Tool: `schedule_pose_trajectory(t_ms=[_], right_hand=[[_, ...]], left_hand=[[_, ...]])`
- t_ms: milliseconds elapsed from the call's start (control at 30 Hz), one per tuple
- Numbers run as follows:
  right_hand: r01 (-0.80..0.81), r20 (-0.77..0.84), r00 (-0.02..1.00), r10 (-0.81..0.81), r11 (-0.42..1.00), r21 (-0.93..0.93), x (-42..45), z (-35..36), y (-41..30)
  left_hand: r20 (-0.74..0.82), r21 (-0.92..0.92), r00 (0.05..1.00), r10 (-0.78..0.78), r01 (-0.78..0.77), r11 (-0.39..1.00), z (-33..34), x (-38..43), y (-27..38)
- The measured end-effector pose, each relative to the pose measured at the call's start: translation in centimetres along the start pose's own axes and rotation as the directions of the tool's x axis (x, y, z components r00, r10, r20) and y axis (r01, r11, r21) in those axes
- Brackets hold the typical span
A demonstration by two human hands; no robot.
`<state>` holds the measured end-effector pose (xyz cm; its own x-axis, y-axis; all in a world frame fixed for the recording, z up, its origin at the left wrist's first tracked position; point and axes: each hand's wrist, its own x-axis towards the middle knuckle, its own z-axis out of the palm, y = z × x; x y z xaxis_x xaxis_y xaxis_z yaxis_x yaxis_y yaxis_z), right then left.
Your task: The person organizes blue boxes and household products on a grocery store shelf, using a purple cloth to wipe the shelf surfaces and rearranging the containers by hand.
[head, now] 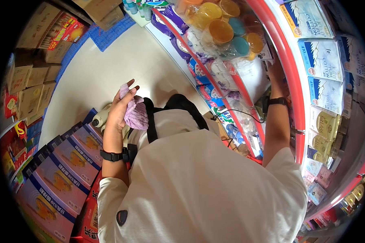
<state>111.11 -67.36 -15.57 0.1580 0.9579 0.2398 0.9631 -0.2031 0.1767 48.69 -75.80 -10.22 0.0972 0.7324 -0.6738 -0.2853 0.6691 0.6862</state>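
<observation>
My left hand [121, 106] holds a crumpled light-purple cloth [136, 114], which hangs between the thumb and fingers beside my body. My right arm reaches into a red-edged store shelf; my right hand [275, 68] is partly visible there, its fingers hidden behind the shelf's goods. Beside it a clear plastic bag holds several orange, yellow and teal plastic cups [221, 32]. White shelf surface [254, 73] shows just left of the right hand. A dark cable [246, 111] hangs near the right wrist.
Packs of cotton tissues [321, 59] line the upper shelf at right. Purple and blue packages [208, 91] fill lower shelves. Cardboard boxes [33, 97] stand on blue plastic pallets [109, 32] at left. Printed gift boxes [62, 179] are stacked at lower left, with a pale bottle [102, 118] behind them.
</observation>
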Motion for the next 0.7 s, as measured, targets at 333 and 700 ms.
schedule_pose_trajectory(t_ms=[333,700], right_hand=[[0.046,0.079,0.995,-0.057,0.99,0.131,1.2,-0.1,1.6],[-0.09,-0.187,0.971,0.148,0.955,0.284,-3.6,1.3,-0.6]], left_hand=[[-0.087,-0.04,0.996,-0.014,0.011,0.999,-5.0,-1.0,-0.9],[-0.069,-0.283,0.998,-0.011,-0.009,0.959,-14.7,2.4,2.1]])
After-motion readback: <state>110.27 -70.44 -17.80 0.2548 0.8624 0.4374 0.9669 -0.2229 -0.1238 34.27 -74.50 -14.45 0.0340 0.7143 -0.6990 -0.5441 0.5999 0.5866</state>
